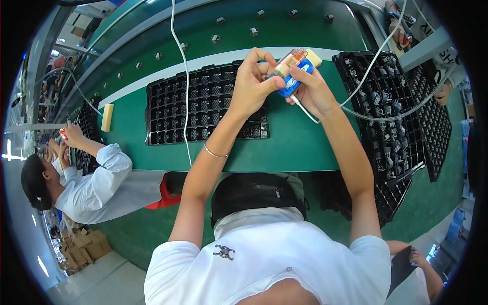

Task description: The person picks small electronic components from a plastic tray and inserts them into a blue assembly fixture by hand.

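Both my hands are raised close together over the green bench, fingers closed. My left hand [250, 86] pinches a small greyish part [276, 74], mostly covered by the thumb and fingers. In my right hand [316, 94] is a blue handheld device [288, 87] with a see-through orange-tinted end [294, 57]. A white cable [305, 110] runs out of its lower end. The small part meets or nearly meets the device; the exact contact is hidden. Below my left hand lies a black compartment tray [203, 104]; no parts can be made out in its pockets.
At right, stacked black trays [384, 112] hold many small metal parts. Behind the bench, a green belt [236, 33] carries several such parts. A cream block [314, 58] sits behind my hands, another [107, 117] at left. A white cord [186, 101] hangs across the tray. A co-worker [86, 178] works at left.
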The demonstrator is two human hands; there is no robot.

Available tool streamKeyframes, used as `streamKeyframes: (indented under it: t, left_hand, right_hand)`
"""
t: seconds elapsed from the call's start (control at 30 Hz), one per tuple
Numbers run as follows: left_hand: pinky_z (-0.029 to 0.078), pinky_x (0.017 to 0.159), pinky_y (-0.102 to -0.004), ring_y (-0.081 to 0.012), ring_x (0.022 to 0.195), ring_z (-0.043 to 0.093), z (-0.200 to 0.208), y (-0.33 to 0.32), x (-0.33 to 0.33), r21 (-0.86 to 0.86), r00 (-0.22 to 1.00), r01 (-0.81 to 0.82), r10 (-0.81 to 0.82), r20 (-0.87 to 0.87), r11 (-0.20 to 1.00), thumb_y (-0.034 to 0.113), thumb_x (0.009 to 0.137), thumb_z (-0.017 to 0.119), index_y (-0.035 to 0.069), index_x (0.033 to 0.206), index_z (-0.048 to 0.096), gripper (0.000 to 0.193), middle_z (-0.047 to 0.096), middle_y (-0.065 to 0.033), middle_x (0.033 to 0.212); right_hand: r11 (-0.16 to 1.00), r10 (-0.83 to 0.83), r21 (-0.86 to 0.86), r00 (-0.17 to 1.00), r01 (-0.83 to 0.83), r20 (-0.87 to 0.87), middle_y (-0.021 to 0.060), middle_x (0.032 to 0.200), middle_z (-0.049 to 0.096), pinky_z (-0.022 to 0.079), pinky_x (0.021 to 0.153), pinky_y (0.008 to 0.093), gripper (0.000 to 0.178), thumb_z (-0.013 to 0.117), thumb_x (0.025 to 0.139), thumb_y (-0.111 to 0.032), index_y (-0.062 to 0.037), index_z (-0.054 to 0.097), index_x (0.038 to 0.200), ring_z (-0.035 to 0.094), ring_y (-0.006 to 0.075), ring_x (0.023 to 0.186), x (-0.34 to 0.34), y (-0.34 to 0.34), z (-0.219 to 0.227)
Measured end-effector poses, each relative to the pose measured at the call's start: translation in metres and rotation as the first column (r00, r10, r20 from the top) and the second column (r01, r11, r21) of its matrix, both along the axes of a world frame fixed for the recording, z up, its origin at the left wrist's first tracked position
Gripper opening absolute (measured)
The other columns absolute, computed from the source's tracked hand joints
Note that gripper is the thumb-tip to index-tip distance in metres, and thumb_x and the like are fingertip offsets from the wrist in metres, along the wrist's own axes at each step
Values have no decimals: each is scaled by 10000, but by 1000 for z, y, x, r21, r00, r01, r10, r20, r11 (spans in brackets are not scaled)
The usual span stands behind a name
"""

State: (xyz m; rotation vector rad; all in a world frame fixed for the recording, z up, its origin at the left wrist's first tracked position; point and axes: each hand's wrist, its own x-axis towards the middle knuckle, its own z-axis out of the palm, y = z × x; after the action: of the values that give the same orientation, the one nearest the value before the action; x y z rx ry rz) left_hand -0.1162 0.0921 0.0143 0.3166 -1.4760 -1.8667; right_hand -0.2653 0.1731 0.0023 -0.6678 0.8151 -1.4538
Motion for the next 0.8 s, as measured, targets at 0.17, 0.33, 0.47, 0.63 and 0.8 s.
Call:
streamKeyframes:
  t: [0.17, 0.33, 0.47, 0.63, 0.8]
  left_hand:
    - [387, 563, -164, -33, 643, 500, -18, -9, -3, -151, 993, -90, 100, 63, 984, 363, 745, 850, 50, 1014, 441, 581, 586, -19, 760]
    - [326, 541, -172, -28, 627, 435, -18, -7, -6, -160, 994, -97, 105, 43, 982, 512, 799, 757, 36, 1087, 460, 631, 493, 15, 734]
    - [265, 501, -194, -35, 576, 350, -17, -5, 5, -23, 983, -185, 185, 15, 982, 471, 948, 583, 22, 1133, 490, 494, 452, 32, 698]
    - [282, 499, -187, -30, 575, 401, -21, 6, 11, -39, 954, -243, 246, 173, 969, 232, 974, 557, 17, 994, 574, 216, 471, 44, 651]
    - [290, 476, -171, -16, 559, 406, -30, 7, 10, -65, 946, -207, 216, 242, 976, 222, 965, 567, 49, 931, 630, 187, 507, 45, 666]
  right_hand:
    - [997, 79, 2, 997, -79, 17, 75, 964, 654, 509, 507, 271, 344, 609, 943, -289, -44, 541, 1174, 638, 131, 731, -10, -2, -3]
    - [1000, -12, -18, 995, 10, -100, 84, 973, 650, 505, 530, 261, 357, 613, 935, -283, -22, 542, 1168, 635, 126, 735, -24, -2, 4]
    - [856, -493, -311, 474, 413, -730, 75, 832, 658, 505, 589, 299, 330, 674, 864, -291, -22, 597, 1039, 647, 168, 684, -47, -6, 5]
    - [818, -346, -332, -60, 470, -936, 82, 742, 641, 495, 600, 320, 340, 727, 803, -298, -61, 623, 1024, 641, 171, 625, -31, -3, -15]
    - [780, -436, -445, -128, 440, -891, 79, 742, 642, 510, 618, 315, 356, 750, 768, -304, -68, 645, 1012, 655, 207, 636, -29, -3, -19]
